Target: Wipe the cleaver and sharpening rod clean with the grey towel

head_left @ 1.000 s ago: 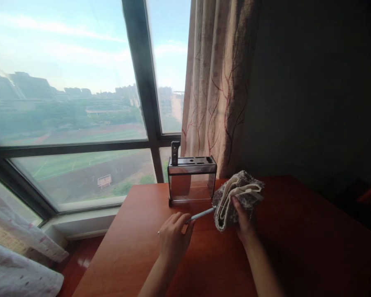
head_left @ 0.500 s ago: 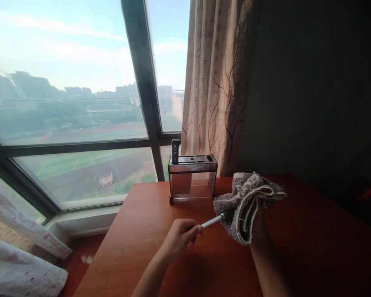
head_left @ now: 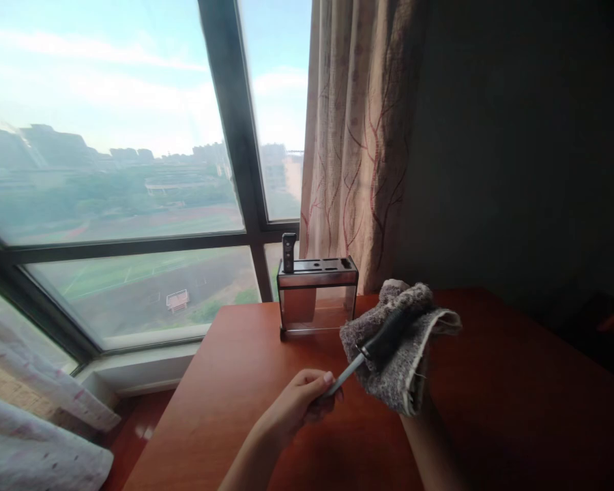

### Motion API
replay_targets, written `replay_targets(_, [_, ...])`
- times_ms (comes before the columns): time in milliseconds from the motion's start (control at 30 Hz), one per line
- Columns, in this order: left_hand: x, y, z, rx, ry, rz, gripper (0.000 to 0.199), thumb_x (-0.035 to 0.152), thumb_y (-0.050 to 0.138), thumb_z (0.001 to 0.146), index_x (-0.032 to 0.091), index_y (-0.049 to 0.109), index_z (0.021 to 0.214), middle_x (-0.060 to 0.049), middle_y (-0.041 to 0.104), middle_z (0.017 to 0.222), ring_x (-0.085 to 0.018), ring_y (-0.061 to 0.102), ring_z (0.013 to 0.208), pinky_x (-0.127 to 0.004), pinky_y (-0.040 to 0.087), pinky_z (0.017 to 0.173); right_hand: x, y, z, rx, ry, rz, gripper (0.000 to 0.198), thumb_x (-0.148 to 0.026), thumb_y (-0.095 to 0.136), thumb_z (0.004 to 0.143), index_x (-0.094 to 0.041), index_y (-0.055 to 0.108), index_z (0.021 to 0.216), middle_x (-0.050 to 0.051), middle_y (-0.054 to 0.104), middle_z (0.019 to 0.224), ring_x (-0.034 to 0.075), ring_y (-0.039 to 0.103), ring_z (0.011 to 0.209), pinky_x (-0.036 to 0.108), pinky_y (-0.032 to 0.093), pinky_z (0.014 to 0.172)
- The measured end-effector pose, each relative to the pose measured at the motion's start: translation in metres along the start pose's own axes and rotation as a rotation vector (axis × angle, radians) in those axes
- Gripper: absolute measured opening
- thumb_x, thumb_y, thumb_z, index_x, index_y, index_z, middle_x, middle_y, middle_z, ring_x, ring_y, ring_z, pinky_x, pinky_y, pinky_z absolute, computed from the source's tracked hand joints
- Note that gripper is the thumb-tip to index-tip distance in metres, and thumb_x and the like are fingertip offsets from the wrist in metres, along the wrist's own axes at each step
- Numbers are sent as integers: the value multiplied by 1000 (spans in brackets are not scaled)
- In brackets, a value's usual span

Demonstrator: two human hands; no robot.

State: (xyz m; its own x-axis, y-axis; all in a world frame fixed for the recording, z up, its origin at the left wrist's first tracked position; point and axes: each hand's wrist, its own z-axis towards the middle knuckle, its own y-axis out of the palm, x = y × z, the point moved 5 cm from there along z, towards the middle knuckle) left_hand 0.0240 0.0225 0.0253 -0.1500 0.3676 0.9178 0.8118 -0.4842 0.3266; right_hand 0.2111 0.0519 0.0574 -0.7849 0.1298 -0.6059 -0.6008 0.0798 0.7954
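Observation:
My left hand (head_left: 307, 402) is closed around the grey metal rod of a sharpening steel (head_left: 346, 375), whose black handle (head_left: 393, 335) points up and to the right. That handle lies against a grey-brown terry towel (head_left: 400, 375). The towel covers my right hand, leaving only the wrist (head_left: 420, 419) and forearm in sight; my right hand holds the cloth from beneath, its fingers hidden. Behind the towel, to the left, stands a clear-sided knife block (head_left: 317, 281) with a black top. One black-handled knife (head_left: 288, 252) is upright in its left slot.
The reddish-brown wooden table (head_left: 225, 382) spreads beneath both hands. Large windows (head_left: 133, 170) with dark frames are at the left and behind. A patterned curtain (head_left: 358, 150) hangs behind the knife block, and a dark wall (head_left: 506, 150) fills the right side.
The towel has opened out and tilted, so more of the black handle shows. The sharpening steel now slants more steeply, and my left hand has turned slightly with its thumb along the rod.

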Motion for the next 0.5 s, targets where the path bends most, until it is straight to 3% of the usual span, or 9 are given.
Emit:
replay_targets(133, [10, -5, 1, 86, 157, -198, 25, 36, 66, 73, 11, 67, 76, 2, 47, 50, -5, 28, 42, -20, 14, 41, 24, -6, 3, -112, 199, 75, 35, -62, 68, 67, -32, 71, 85, 2, 75, 93, 29, 67, 94, 48, 52, 83])
replay_targets(300, [17, -14, -1, 261, 316, -216, 28, 33, 69, 75, 14, 70, 96, 0, 56, 62, -7, 41, 51, -20, 29, 48, 47, -22, 6, -14, 179, 78, 28, -46, 79, 63, -29, 71, 84, -2, 75, 86, 22, 69, 83, 38, 54, 79])
replay_targets(367, [17, -15, -2, 319, 333, -148, 32, 33, 71, 75, 15, 69, 101, -1, 59, 66, -9, 45, 55, -20, 34, 52, 55, -14, 2, -43, 165, 37, 28, -40, 81, 62, -27, 71, 85, -1, 75, 86, 21, 68, 82, 35, 53, 78])
replay_targets(500, [20, -12, -3, 393, 411, 1, 34, 32, 73, 72, 15, 69, 100, -3, 65, 75, -15, 55, 66, -25, 44, 63, 70, 13, -12, -232, 195, -156, 35, -38, 82, 62, -23, 70, 91, 4, 74, 95, 24, 68, 90, 39, 49, 87])
